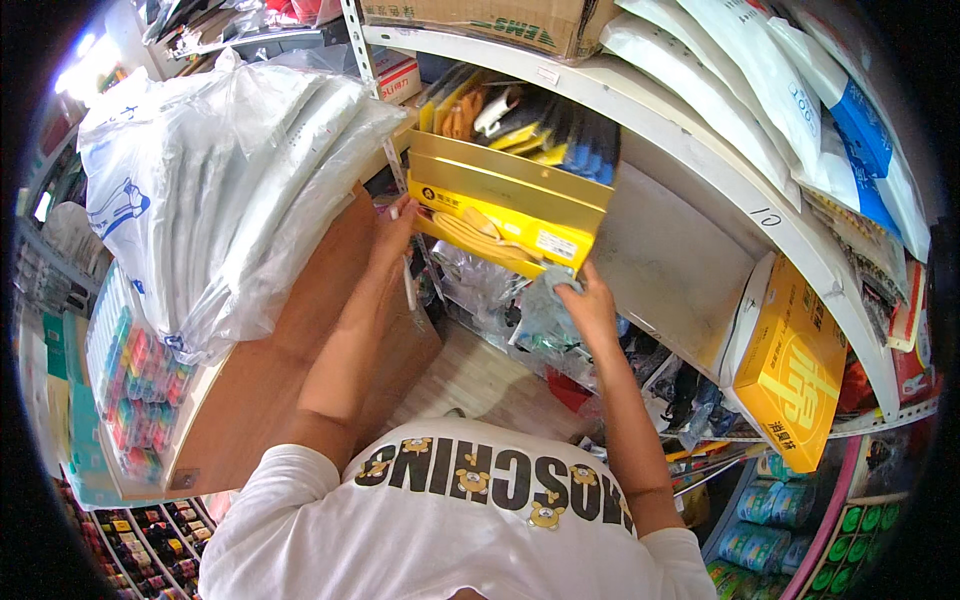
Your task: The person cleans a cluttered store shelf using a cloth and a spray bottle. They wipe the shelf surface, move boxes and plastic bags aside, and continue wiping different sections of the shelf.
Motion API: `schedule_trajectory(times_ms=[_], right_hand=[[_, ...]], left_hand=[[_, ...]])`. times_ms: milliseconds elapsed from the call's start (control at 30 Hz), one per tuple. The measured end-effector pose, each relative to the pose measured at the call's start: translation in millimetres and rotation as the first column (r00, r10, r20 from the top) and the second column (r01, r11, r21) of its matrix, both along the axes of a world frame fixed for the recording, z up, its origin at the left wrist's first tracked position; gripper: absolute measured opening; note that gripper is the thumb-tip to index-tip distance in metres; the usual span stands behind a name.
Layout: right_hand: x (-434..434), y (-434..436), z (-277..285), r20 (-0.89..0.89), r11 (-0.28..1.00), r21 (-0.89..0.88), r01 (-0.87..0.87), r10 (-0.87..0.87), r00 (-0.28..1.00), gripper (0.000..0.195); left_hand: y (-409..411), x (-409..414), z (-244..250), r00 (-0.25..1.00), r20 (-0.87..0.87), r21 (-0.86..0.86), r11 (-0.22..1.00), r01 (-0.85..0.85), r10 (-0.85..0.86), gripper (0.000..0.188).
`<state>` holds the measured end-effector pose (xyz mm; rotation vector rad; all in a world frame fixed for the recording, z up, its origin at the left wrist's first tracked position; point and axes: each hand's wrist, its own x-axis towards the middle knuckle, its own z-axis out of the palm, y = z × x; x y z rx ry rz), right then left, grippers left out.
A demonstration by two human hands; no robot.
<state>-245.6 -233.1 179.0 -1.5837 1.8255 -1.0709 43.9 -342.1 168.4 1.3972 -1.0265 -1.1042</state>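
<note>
A yellow cardboard box [502, 225] with a gold upper panel is tilted towards me at the shelf front. Its front bears writing and a picture of a coiled tan band. Behind the panel stand several packets [540, 139] with black, yellow and blue parts, and orange and white items. My left hand [396, 231] grips the box's left end, and a thin white stick-like item [409, 283] shows by its fingers and wrist. At the lower right corner, my right hand [589, 304] holds a grey cloth [553, 289] against the box; its fingertips are partly hidden.
White plastic-wrapped packs [225, 180] are piled on a brown wooden cabinet [300, 307] at left. A white metal shelf [690, 127] curves overhead, carrying more packs. An orange box [795, 367] sits on the lower shelf at right. Clear plastic-wrapped goods [480, 274] lie below the yellow box.
</note>
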Motion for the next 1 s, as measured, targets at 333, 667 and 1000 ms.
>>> schedule_trajectory(times_ms=[333,667,1000], right_hand=[[39,-30,29,-0.083,0.995,0.100,0.000,0.009,0.996,0.058],[46,-37,7,0.072,1.000,-0.016,-0.015,0.016,0.997,0.056],[52,-34,-3,0.083,1.000,0.023,-0.007,0.005,0.997,0.071]], left_hand=[[-29,12,-30,0.998,-0.053,-0.109,0.994,0.018,-0.024,0.049],[16,-28,-8,0.996,-0.090,0.023,1.000,0.018,-0.016,0.059],[41,-47,-1,0.988,-0.037,-0.008,0.989,0.151,-0.151,0.060]])
